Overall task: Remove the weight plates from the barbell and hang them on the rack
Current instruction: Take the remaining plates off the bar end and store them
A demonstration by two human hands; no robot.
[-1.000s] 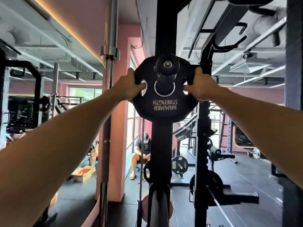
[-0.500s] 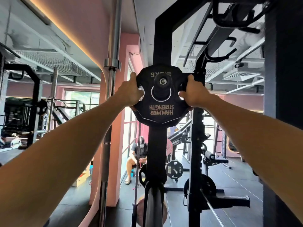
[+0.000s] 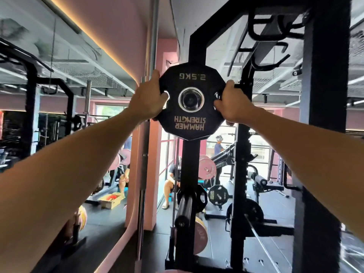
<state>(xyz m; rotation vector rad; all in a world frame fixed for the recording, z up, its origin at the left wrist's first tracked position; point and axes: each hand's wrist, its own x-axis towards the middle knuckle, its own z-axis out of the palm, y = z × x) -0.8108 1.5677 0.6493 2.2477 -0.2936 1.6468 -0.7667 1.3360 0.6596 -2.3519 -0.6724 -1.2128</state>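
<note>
A black 2.5 kg weight plate [image 3: 191, 123] marked HAMMER STRENGTH, upside down, sits on a storage peg [image 3: 190, 99] high on the black rack upright [image 3: 190, 164]. The peg's end shows through the plate's centre hole. My left hand [image 3: 146, 99] grips the plate's left edge with the thumb at the left grip hole. My right hand [image 3: 232, 104] grips the right edge the same way. Below, a lower peg [image 3: 184, 208] sticks out toward me with another black plate [image 3: 201, 199] behind it.
A steel barbell [image 3: 143, 174] stands upright to the left of the rack beside a pink pillar. A pink plate [image 3: 200, 236] hangs low on the rack. More racks, plates and a bench stand beyond. People sit and stand in the background.
The plate has slid further onto the peg, so the peg's end now lies about flush with the centre hole. Both hands kept their grip. The view shifted, showing the 2.5KG marking.
</note>
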